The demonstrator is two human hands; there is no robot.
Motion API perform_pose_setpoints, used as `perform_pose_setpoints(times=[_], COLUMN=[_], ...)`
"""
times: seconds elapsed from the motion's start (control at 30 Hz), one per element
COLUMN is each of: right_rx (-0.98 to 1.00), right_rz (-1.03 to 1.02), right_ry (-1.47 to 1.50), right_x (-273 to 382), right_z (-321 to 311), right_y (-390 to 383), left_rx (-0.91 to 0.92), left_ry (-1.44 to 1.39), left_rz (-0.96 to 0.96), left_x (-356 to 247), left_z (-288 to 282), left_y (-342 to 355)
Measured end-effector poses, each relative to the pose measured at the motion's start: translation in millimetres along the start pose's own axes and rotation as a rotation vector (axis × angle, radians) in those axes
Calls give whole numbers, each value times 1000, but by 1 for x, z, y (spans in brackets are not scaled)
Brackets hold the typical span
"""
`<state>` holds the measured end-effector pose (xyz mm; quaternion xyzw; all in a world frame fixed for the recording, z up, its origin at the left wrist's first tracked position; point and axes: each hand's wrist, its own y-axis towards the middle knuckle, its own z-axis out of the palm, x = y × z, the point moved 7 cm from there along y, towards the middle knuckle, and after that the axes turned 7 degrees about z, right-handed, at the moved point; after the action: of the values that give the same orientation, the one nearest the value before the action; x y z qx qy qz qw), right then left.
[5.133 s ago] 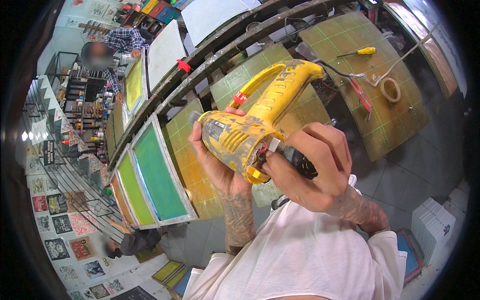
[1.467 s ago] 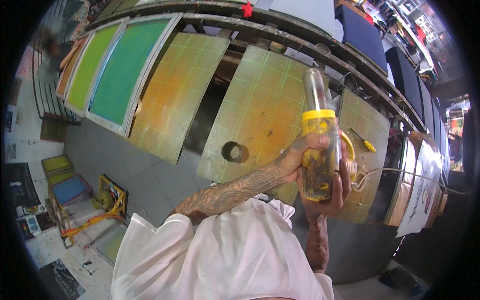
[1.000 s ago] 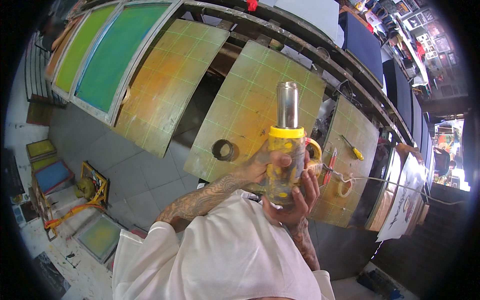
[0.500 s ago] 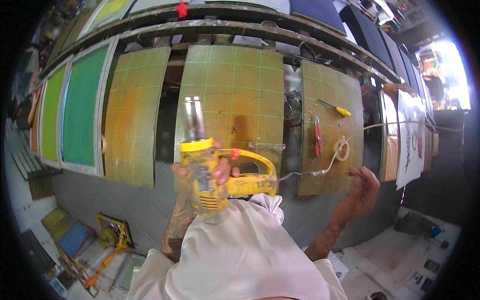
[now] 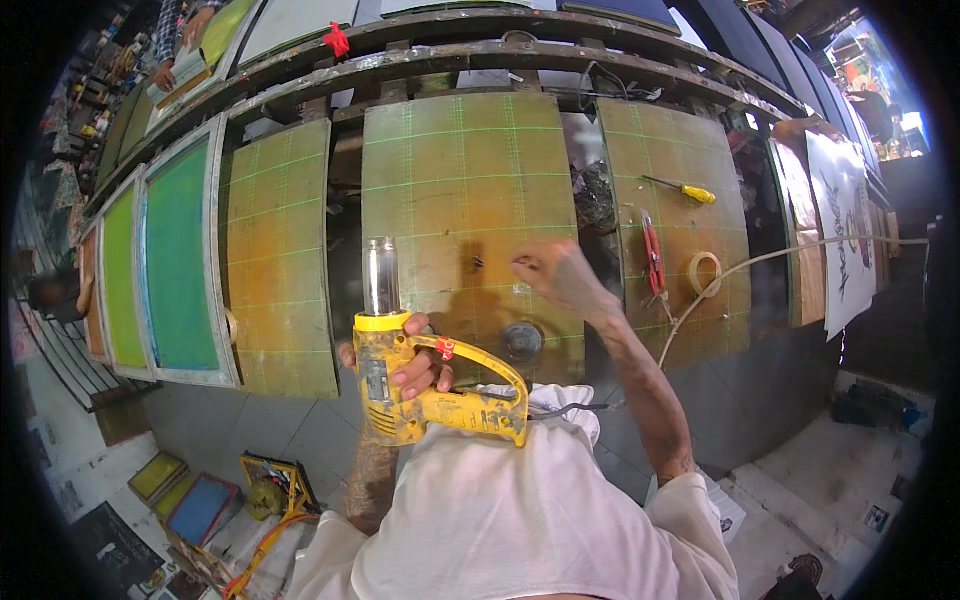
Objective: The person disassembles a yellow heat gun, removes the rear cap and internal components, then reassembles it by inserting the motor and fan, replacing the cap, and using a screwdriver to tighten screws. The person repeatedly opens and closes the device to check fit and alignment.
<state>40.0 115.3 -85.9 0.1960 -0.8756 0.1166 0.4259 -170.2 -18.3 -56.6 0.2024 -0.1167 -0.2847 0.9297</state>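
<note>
My left hand holds the scuffed yellow heat gun upright, its bare metal nozzle pointing up and its looped handle to the right. My right hand is over the middle green-gridded board, fingers curled; whatever they hold, if anything, is too small to name. Just left of those fingers lie tiny dark pieces. Below them sits a dark round ring. On the right board lie a yellow screwdriver, red-handled pliers and a pale loop beside a cable.
Framed screens stand at left, beside another gridded board. A dark rack rail runs along the back. Co-workers are at the left and upper-left edges. Paper sheets hang at right; more screens lie low left.
Earlier both hands were on the heat gun. My right hand has let go and has since moved from the right to above the middle board; the gun has swung left in my left hand.
</note>
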Motion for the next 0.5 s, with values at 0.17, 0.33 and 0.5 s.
perform_pose_setpoints(times=[0.17,0.33,0.5], right_rx=[53,169,166], right_rz=[-55,6,171], right_ry=[-132,-424,-207], right_x=[-26,-57,-41], right_z=[84,122,113], right_y=[50,59,58], left_rx=[62,43,33], left_ry=[70,106,115], left_rz=[60,158,180], left_x=[1,5,5], left_z=[2,7,3], left_y=[-5,-7,-14])
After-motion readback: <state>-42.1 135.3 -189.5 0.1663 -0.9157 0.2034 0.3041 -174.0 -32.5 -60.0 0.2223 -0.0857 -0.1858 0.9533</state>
